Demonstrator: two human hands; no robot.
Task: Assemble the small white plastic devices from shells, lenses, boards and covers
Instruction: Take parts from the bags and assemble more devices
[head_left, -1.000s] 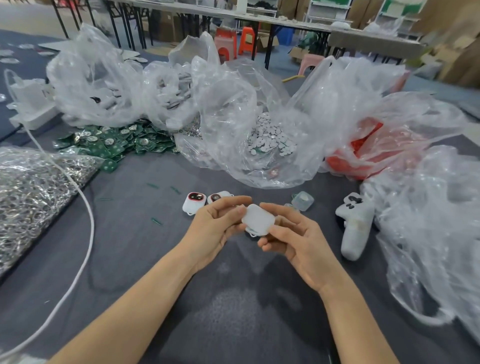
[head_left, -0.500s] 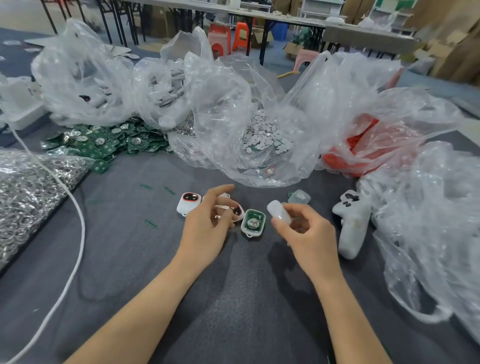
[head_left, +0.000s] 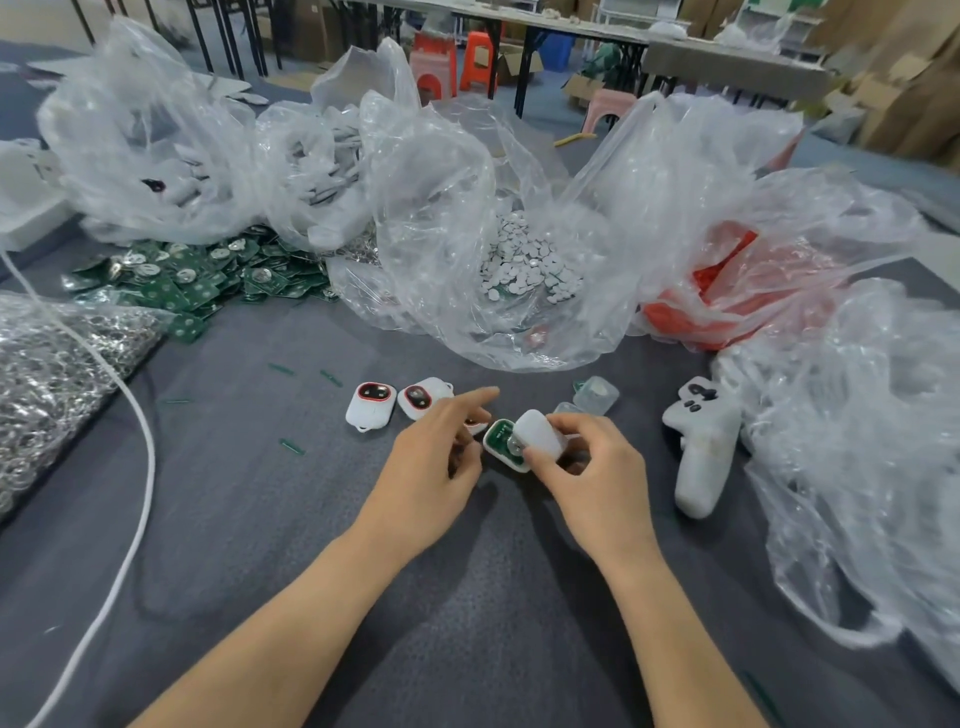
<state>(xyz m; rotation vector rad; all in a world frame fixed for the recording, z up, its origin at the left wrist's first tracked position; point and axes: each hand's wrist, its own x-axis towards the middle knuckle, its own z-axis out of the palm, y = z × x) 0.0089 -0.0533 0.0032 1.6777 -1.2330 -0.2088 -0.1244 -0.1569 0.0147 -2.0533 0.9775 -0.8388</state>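
The left hand (head_left: 431, 457) is half curled, index out; whether it holds anything I cannot tell. The shell (head_left: 511, 464) with board (head_left: 498, 434) lies on the table (head_left: 260, 519), not steadied. The right hand (head_left: 592, 467) pinches the cover (head_left: 540, 439) tilted over it; pressing may seat it crooked.

Bright, even light (edges warped)

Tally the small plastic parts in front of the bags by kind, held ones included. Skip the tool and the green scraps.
Red-lens shells: 2
Shell with board: 1
Cover: 1, in the right hand
Clear pieces: 2
Total: 6
The left hand may hide one more.
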